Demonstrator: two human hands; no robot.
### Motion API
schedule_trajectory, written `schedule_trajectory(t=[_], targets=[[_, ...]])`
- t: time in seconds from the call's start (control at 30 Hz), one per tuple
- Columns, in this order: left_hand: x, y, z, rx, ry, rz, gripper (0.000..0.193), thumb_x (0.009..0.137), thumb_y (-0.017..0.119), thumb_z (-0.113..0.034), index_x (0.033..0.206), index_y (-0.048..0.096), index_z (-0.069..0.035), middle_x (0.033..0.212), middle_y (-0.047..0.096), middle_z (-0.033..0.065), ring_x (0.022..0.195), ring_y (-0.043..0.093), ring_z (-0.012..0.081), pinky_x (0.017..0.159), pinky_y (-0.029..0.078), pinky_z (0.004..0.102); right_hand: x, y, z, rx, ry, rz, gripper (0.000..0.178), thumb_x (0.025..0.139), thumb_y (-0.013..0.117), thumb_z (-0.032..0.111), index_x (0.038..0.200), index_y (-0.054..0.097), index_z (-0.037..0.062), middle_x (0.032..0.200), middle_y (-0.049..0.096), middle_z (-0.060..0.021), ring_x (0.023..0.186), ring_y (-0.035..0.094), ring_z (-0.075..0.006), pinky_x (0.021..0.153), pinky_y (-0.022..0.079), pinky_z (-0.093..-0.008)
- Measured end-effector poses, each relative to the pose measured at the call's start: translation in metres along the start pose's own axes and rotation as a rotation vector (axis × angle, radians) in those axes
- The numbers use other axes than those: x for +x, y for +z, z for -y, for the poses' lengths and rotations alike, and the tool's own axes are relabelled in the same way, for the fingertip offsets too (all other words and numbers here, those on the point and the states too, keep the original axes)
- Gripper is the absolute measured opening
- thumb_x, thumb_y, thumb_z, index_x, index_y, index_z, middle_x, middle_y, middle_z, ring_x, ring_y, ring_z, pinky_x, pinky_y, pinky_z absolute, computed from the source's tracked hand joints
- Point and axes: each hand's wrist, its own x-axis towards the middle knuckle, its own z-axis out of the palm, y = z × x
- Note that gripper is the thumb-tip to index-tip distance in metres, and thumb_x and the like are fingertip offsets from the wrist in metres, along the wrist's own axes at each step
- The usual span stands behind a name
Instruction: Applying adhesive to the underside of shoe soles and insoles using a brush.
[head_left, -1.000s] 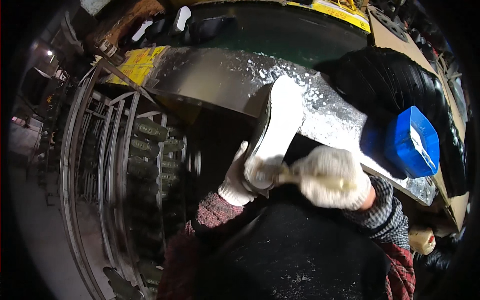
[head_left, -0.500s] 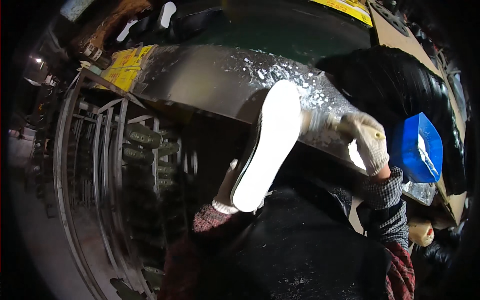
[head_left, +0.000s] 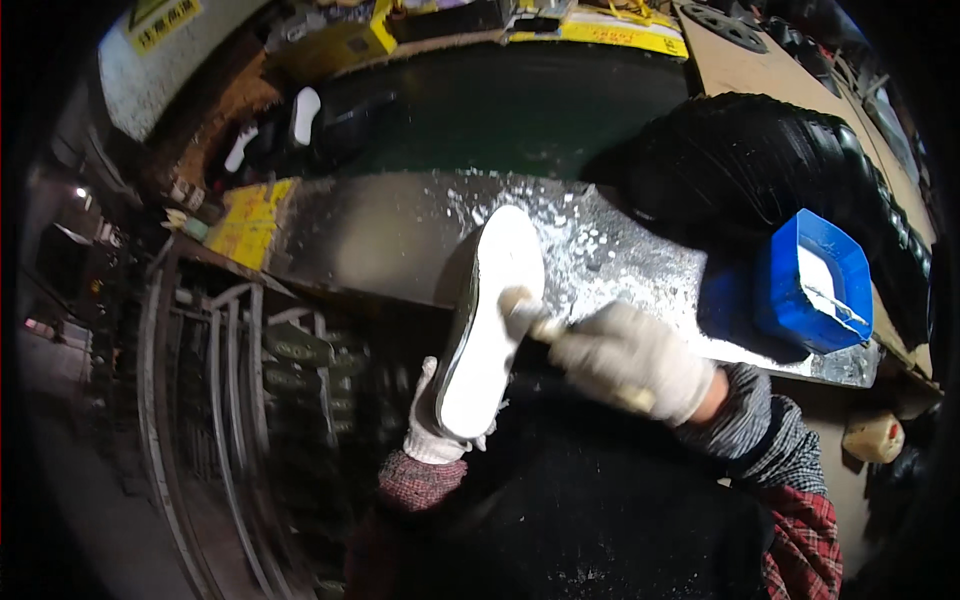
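A shoe (head_left: 478, 365) is turned bottom up, its long flat face bright white and a thin dark side showing along the left. My left hand (head_left: 428, 432), in a whitish knit glove, grips it near its lower end; most of the fingers are hidden beneath. My right hand (head_left: 632, 362), gloved too and a little blurred, is closed around the handle of a brush (head_left: 530, 316). The bristles touch the white face around its middle, at the right edge. Right of that hand stands a blue plastic tub (head_left: 782, 285) with white matter inside and a thin white-coated bar across it.
Beyond the shoe runs a metal ledge (head_left: 385, 235) spattered with white flakes, and behind it a dark green belt (head_left: 480, 110). A bulky black plastic-covered bundle (head_left: 750, 150) lies far right. Metal racks (head_left: 160, 390) holding shoe-like pieces stand at left; a pale jug (head_left: 873, 438) sits lower right.
My right hand has moved left and nearer, bringing the brush onto the white face's middle. The shoe has shifted left and slightly downward in view. The whole view has tilted up toward the back.
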Motion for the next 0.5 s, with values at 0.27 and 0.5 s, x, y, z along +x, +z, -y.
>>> schedule_trajectory(t=[0.27,0.5], targets=[[0.105,0.071,-0.09,0.64,0.349,-0.365,0.044,0.099,0.054,-0.033,0.121,0.054,0.005,0.11,0.065,0.0205,0.09,0.067,0.0334,0.07,0.063,0.0401,-0.076,-0.035,-0.014,-0.122,-0.138,-0.509,0.025,0.082,0.072,0.008,0.106,0.068,0.0022,0.088,0.066,-0.0109,0.076,0.062,-0.0271,0.068,0.051,-0.0346],[0.227,0.112,-0.008,0.77,0.364,-0.456,0.044,0.099,0.056,-0.031,0.126,0.046,0.002,0.122,0.056,0.0209,0.094,0.061,0.0258,0.069,0.059,0.0297,-0.186,-0.048,-0.016,0.521,0.284,-0.861,0.024,0.088,0.069,0.017,0.101,0.068,-0.0022,0.091,0.065,-0.0093,0.078,0.062,-0.0151,0.068,0.05,-0.0268]])
